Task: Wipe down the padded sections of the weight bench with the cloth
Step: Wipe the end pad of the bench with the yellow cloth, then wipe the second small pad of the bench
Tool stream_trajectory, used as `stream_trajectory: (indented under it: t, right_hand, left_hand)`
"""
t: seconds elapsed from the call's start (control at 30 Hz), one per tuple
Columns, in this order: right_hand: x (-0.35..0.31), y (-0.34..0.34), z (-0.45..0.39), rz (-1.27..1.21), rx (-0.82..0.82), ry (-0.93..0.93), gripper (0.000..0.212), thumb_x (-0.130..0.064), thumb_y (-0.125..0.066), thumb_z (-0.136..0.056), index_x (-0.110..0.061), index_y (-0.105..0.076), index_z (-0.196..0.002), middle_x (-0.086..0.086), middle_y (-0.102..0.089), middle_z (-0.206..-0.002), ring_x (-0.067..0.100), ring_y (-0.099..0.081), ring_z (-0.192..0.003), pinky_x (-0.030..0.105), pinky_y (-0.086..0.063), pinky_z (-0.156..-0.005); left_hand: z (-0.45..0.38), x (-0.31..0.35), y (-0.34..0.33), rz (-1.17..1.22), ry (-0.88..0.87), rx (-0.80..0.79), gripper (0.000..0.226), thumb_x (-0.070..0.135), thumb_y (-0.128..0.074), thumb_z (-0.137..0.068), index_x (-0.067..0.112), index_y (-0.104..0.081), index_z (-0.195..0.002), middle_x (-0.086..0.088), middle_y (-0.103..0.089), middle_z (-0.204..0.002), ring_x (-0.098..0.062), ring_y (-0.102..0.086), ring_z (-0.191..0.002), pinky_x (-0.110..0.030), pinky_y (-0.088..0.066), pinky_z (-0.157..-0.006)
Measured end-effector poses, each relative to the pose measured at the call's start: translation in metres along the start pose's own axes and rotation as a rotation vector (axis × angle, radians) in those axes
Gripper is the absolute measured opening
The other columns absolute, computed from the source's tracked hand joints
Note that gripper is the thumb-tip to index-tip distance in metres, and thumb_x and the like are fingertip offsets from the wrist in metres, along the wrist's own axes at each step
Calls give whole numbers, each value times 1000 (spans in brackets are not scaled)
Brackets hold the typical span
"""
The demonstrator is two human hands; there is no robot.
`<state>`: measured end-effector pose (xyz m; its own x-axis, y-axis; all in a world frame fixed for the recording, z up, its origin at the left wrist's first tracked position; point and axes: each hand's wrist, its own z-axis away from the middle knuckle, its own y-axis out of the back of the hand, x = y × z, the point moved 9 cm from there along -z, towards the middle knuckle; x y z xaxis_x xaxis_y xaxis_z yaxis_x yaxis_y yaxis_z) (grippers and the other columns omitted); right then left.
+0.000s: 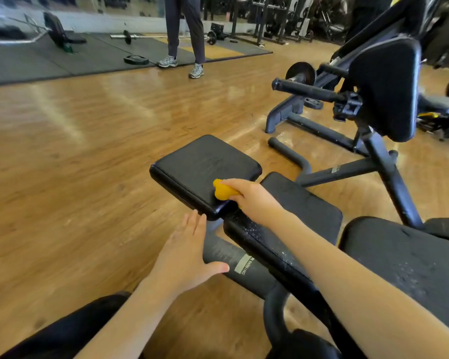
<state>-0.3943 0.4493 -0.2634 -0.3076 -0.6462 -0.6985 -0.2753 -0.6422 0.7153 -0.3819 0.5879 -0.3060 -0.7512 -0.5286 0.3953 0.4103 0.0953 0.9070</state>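
Nearest the lens, two bare forearms reach forward over a dark trouser knee (70, 330) at the near left. On the left, the left hand (189, 257) is flat with fingers spread and grasping nothing; its fingertips reach the near corner of the far black padded bench section (205, 167) and its thumb rests on the black steel frame tube (233, 257), which carries a white warning label (245, 264). Just right of it, the right hand (254, 198) is clenched around a bunched orange-yellow cloth (222, 190), pressing it onto the near right edge of that far pad, beside the gap to the middle black pad (301, 203). Droplets speckle the middle pad's near side. Further right lies a third, worn black pad (399, 255). Beyond it, to the far right, stands a black exercise machine (384, 89) with an upright cushion. Glossy wooden flooring (75, 151) spreads left, and far off another person's legs in grey trainers (186, 35) stand on dark rubber mats (36, 60).
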Motion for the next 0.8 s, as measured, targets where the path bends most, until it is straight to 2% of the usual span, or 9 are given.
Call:
stream_trajectory:
  t: [0.07, 0.13, 0.2, 0.33, 0.43, 0.5, 0.6, 0.7, 0.8]
  right_hand:
    - [-1, 27, 22, -96, 127, 11, 39, -1, -43, -94, -9, -49, -132, 6, -54, -133, 16, -51, -120, 0, -37, -85]
    - [4, 48, 43, 28, 208, 35, 41, -4, -43, -95, -13, -47, -134, 4, -53, -135, 18, -50, -122, 13, -40, -92]
    - [14, 59, 55, 98, 203, 32, 42, -4, -44, -94, -17, -45, -135, 3, -52, -136, 19, -48, -124, 23, -40, -99]
    - [26, 52, 57, 337, 23, 81, 48, -1, -43, -94, -19, -42, -138, -1, -39, -146, 17, -36, -135, 22, -30, -110]
    - [30, 16, 54, 567, -189, 189, 62, 10, -41, -88, -23, -37, -140, -8, -24, -153, 11, -17, -143, 30, -26, -115]
    - [27, 2, 48, 600, -212, 239, 65, 12, -41, -86, -23, -35, -141, -8, -21, -154, 10, -11, -144, 28, -19, -117]
    - [16, -2, 41, 473, -205, 281, 49, -5, -46, -94, -21, -38, -139, -5, -25, -153, 11, -14, -143, 14, -3, -111]
    - [22, -5, 41, 351, -198, 206, 51, -37, -54, -90, -32, -38, -138, -14, -24, -152, 3, -14, -141, 24, -12, -113]
    - [27, -4, 36, 313, -185, 183, 47, -36, -58, -87, -34, -46, -132, -16, -30, -150, 2, -21, -139, 27, -18, -113]
  left_hand:
    - [13, -2, -3, 22, -20, 9, 103, 66, -52, -78, 20, 8, -148, 1, 14, -156, -17, 13, -142, -35, -6, -116]
    - [22, -5, -7, 28, -7, -14, 99, 68, -48, -79, 21, 4, -149, 1, 10, -156, -17, 11, -142, -35, -7, -115]
    - [25, 0, -8, 0, -16, -11, 97, 68, -47, -80, 20, 2, -149, 0, 7, -157, -19, 9, -143, -37, -8, -115]
    - [14, 27, -8, -61, -74, 27, 99, 66, -50, -80, 18, 4, -148, -1, 5, -157, -20, 5, -144, -39, -11, -117]
    - [-5, 31, -17, 13, 8, 44, 103, 65, -52, -80, 18, 8, -148, 0, 11, -156, -18, 8, -143, -37, -12, -117]
    - [-17, 36, -26, 62, 60, 50, 109, 66, -54, -77, 17, 12, -147, -2, 16, -155, -19, 11, -142, -38, -11, -116]
    - [-30, 43, -37, 73, 70, 66, 118, 70, -56, -72, 15, 19, -145, -3, 19, -154, -19, 14, -142, -38, -8, -115]
    - [-32, 41, -43, 74, 80, 100, 120, 71, -56, -71, 16, 20, -145, -1, 20, -154, -17, 16, -141, -38, -9, -115]
    - [-31, 40, -44, 120, 77, 123, 119, 71, -56, -71, 17, 21, -144, 0, 22, -153, -14, 16, -140, -34, -8, -114]
